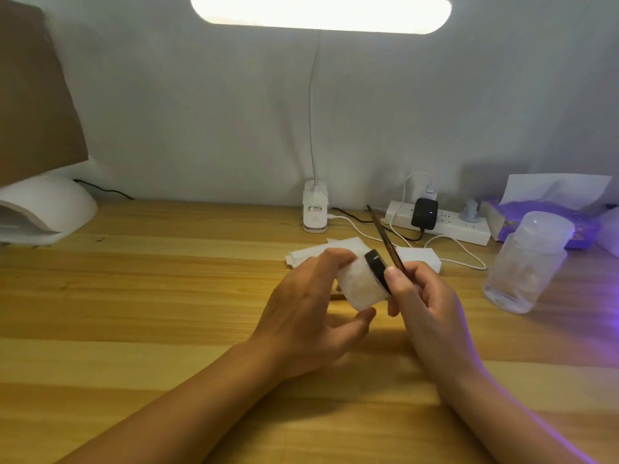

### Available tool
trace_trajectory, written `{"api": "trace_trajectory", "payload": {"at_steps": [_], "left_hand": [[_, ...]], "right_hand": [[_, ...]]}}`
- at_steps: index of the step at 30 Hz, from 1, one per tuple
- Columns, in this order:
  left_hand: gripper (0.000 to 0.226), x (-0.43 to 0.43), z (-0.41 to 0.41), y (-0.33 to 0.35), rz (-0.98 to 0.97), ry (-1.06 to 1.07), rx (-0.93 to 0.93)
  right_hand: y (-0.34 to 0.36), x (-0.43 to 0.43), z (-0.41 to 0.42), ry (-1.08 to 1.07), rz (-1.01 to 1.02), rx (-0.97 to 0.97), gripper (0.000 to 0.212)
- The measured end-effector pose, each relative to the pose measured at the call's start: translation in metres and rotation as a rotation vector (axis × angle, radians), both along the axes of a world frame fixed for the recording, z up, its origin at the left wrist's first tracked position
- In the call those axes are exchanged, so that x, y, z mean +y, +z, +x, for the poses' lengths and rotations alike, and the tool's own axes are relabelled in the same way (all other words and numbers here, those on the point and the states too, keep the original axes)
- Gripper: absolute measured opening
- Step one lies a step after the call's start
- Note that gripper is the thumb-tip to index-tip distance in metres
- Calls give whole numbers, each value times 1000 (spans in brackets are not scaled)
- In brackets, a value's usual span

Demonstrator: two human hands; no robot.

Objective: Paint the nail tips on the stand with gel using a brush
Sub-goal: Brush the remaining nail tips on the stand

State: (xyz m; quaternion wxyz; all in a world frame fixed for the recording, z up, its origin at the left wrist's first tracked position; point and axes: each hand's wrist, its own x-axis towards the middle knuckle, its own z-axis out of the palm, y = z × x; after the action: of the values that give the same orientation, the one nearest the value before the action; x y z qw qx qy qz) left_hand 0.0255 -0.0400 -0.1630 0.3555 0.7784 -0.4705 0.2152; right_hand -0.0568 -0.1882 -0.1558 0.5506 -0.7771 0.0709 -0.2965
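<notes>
Wooden desk [134,296] under lamp glow; my left hand [308,313] grips the gel jar [363,283], my right hand [425,296] pinches the brush [385,242].

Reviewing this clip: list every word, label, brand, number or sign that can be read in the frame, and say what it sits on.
None can be read.
Lamp clip base: a small sticker with dark marks, too blurred to read.
Purple tissue pack: patterned print, no legible words.
White jar in the left hand: no label visible.
Brush in the right hand: no marking visible.
</notes>
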Motion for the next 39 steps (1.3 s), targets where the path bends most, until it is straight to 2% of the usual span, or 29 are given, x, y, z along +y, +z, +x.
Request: {"api": "trace_trajectory", "payload": {"at_steps": [2, 8, 12, 19, 30, 33, 36, 39], "left_hand": [[60, -1, 1, -2, 9, 29, -26], [54, -2, 1, -1, 62, 49, -74], [55, -2, 2, 1, 69, 11, -34], [56, -1, -1, 4, 57, -79, 38], [48, -1, -9, 6, -10, -217, 321], [48, -1, -13, 5, 36, -78, 114], [50, -3, -18, 6, 76, 46, -106], [56, -6, -20, 6, 77, 91, -159]], "right_hand": [[-1, 0, 0, -7, -11, 30, 53], [-1, 3, 0, -46, -83, 37, 44], [-1, 0, 0, -72, -68, 22, 40], [2, 0, -3, -110, -90, 1, 48], [8, -3, -7, -66, -156, -46, 49], [6, 0, -8, -54, -201, 6, 46], [5, 5, -9, -133, -357, 84, 45], [8, 8, -10, -211, -478, 94, 50]]}}
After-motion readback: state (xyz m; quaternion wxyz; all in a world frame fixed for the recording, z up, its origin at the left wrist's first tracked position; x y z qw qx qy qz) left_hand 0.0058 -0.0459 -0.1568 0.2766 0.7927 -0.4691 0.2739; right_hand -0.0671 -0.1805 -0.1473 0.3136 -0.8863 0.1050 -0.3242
